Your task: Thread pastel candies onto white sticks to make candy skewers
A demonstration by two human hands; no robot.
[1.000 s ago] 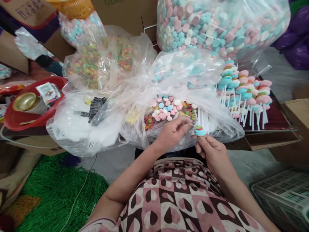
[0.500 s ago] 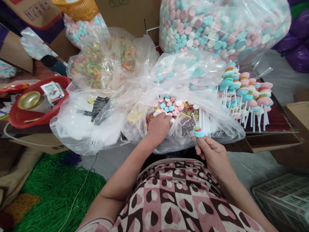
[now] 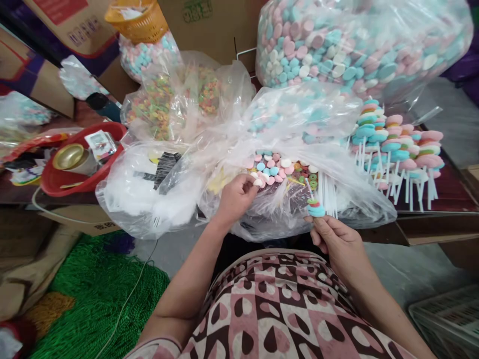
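My right hand [image 3: 334, 239] pinches a white stick threaded with a small candy stack [image 3: 315, 207] of blue, red and green discs. My left hand [image 3: 235, 197] is closed, its fingertips pinching a white candy disc [image 3: 258, 182] at the edge of the open plastic bag [image 3: 337, 174]. Inside that bag lie loose pink, blue and white candy discs [image 3: 271, 164], coloured candy rings [image 3: 305, 174] and a bundle of white sticks [image 3: 329, 194].
Finished candy sticks [image 3: 396, 144] stand in a cluster at the right. A large bag of pastel discs [image 3: 355, 45] sits behind, a bag of coloured rings [image 3: 172, 99] at centre left. A red basin [image 3: 80, 184] holds a gold lid. Green netting [image 3: 93, 299] lies below left.
My left hand went from beside the stick into the bag of loose candies and now pinches a white disc. The right hand kept holding the stick. The view shifted slightly.
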